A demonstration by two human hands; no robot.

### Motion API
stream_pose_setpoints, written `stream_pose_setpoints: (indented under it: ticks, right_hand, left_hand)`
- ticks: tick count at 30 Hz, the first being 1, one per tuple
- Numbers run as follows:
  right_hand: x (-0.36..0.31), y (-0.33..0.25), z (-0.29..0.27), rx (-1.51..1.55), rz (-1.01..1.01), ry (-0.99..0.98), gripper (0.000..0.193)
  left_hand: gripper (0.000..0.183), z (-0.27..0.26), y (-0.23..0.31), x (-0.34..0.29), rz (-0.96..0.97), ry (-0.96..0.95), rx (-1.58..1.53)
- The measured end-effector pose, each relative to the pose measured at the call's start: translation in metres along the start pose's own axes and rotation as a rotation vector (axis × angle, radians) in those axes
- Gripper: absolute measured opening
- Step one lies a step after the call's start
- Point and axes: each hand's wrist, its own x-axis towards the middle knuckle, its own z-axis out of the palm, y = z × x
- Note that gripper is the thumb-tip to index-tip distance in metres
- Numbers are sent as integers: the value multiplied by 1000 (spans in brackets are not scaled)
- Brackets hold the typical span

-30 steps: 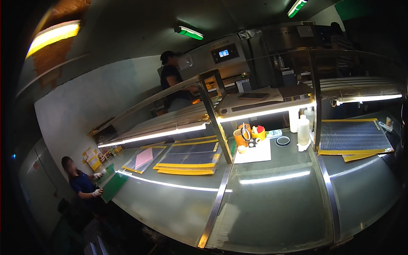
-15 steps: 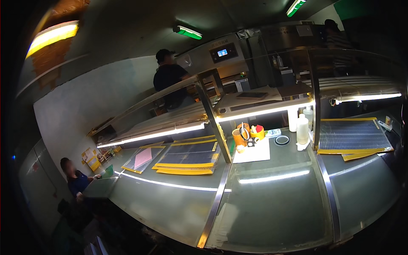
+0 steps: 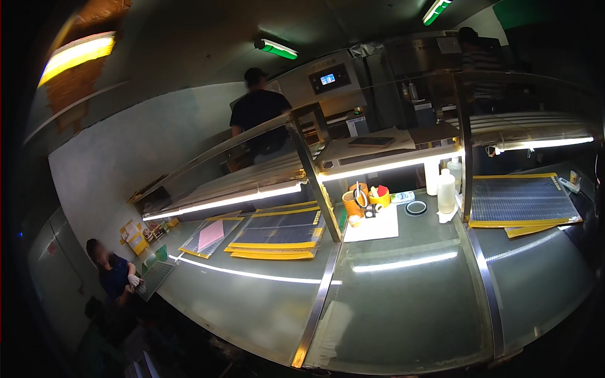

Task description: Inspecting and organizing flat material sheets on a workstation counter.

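Neither my left hand nor my right hand shows in the head view. In front of me spreads a long grey-green table (image 3: 403,302), split by metal strips. A white sheet (image 3: 378,232) lies toward its far side, with an orange cup (image 3: 353,205) of tools and several tape rolls (image 3: 380,196) on or around it. To their right are a dark ring-shaped roll (image 3: 416,208) and a white bottle (image 3: 446,194). Dark panels with yellow edges (image 3: 277,228) are stacked left of the middle, and similar panels (image 3: 523,200) lie at the right.
A metal frame with an upright post (image 3: 315,176) and lit tubes (image 3: 391,165) stands over the table. A pink sheet (image 3: 211,235) lies farther left. One person (image 3: 115,274) handles a panel (image 3: 155,279) at the left end; two others stand beyond the frame.
The person at the left end has tilted the panel and drawn the hands together at it. Beyond the frame, one person has turned and shifted right; another, in stripes, has moved left.
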Motion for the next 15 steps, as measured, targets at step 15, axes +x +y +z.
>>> stream_pose_setpoints:
  ticks: [15]
  right_hand:
    - [14, 12, 6, 95, 86, 44, 38]
  left_hand:
    - [47, 3, -19, 14, -83, 156, 83]
